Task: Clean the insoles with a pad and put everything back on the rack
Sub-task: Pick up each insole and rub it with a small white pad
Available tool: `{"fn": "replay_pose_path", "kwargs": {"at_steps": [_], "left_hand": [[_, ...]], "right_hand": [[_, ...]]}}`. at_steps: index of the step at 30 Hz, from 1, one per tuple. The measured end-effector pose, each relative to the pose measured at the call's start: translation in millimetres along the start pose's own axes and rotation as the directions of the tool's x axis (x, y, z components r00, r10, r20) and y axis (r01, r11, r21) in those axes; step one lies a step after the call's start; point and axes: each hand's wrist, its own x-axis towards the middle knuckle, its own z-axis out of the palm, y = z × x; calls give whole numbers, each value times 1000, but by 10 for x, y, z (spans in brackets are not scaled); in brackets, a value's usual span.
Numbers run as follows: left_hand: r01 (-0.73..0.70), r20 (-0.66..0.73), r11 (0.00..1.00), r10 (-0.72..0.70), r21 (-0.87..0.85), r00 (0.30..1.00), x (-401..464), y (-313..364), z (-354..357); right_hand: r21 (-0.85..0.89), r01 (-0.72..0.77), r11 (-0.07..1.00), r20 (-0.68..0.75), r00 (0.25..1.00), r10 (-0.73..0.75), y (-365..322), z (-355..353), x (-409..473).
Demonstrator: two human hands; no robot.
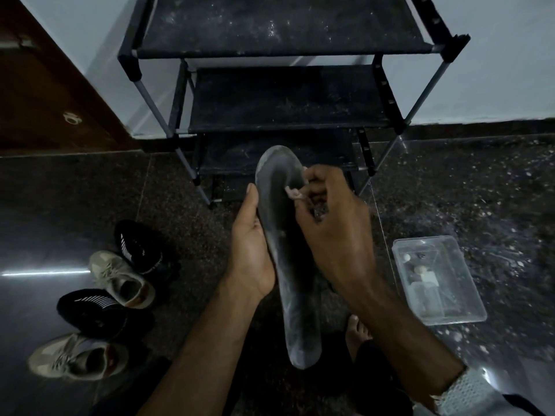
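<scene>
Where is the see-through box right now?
The clear plastic box sits on the dark floor at the right of the head view, beside the right hand's forearm.

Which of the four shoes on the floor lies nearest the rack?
The black striped shoe at the top of the row. The other black shoe and both beige sneakers lie farther from the rack.

Dim room: pale wall (495, 55), dark speckled floor (480, 190), brown door (45, 85).
</scene>
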Motion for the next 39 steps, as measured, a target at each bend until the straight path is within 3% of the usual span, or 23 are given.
{"fn": "replay_pose_path", "kwargs": {"at_steps": [6,12,21,27,34,39], "left_hand": [[-25,41,1000,24,8,999,39,-6,-82],[16,-2,999,-16,37,1000,-1,-42,-16],[-19,41,998,16,67,999,17,-47,-57],[23,52,995,-28,100,998,-30,-79,28],[-17,17,994,15,111,1000,11,-50,-33],[36,25,991,-39,129,999,-52,-74,65]], "right_hand": [[116,62,991,81,994,-71,-130,127,-103],[40,-11,999,-10,1000,11,28,-43,40],[161,91,983,41,994,-99,-130,83,-59],[126,20,992,-44,999,-14,-21,-73,53],[162,143,976,17,989,-147,-141,86,-53],[101,51,994,-60,997,-45,20,-112,94]]}}
